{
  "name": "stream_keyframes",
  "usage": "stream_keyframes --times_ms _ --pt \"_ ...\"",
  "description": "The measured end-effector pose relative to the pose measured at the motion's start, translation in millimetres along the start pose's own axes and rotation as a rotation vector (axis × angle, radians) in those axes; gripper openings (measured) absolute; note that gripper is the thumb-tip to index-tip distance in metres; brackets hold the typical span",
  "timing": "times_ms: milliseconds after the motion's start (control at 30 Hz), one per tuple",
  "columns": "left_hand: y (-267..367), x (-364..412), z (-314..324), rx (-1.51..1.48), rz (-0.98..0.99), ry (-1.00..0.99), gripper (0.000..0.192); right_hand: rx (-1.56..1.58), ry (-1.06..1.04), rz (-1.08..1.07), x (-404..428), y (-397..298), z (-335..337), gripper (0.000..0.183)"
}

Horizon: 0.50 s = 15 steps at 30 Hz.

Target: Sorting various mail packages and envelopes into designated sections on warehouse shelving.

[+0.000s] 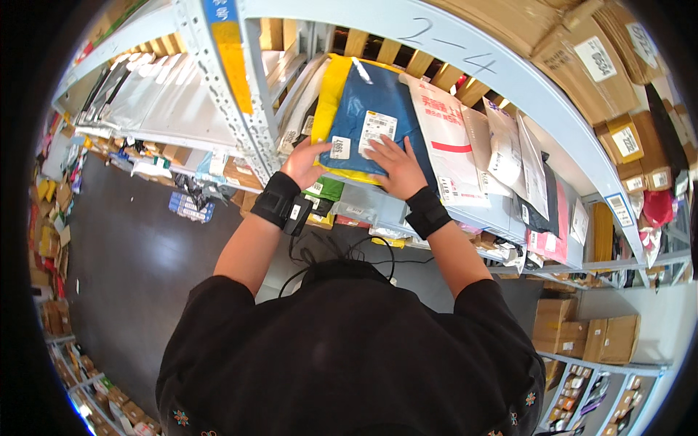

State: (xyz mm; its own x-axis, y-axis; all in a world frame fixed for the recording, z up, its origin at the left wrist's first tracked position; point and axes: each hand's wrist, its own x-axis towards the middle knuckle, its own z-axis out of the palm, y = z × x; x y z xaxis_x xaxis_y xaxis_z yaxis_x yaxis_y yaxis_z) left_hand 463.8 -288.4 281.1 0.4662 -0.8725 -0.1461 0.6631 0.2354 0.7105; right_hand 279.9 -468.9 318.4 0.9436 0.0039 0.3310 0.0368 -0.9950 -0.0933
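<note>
A blue plastic mailer (381,101) with paper labels lies over a yellow mailer (332,82) on the metal shelf in front of me. My right hand (401,169) rests on the blue mailer's lower right part, fingers spread across its shipping label. At the lower left edge of the two mailers is my left hand (304,165), one digit reaching onto the blue one beside a small numbered sticker (340,148). Whether it grips the edge is unclear. To the right leans a white mailer (443,131) with red print.
A perforated metal upright (234,92) stands left of the mailers, and a shelf beam (452,46) crosses above them. More parcels (512,158) lean to the right. Cardboard boxes (589,65) sit higher up. Black cables (349,250) hang near my chest. A blue-and-white pack (191,207) lies on the floor.
</note>
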Motion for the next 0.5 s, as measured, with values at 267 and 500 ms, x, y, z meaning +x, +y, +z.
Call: stream_keyframes --times_ms 267,500 --pt "23 6 8 0.134 -0.192 0.156 0.032 0.634 0.019 0.445 -93 -16 -22 0.052" --pt "41 40 7 0.194 -0.303 -0.082 0.035 0.167 0.446 0.585 -109 39 -2 0.050"
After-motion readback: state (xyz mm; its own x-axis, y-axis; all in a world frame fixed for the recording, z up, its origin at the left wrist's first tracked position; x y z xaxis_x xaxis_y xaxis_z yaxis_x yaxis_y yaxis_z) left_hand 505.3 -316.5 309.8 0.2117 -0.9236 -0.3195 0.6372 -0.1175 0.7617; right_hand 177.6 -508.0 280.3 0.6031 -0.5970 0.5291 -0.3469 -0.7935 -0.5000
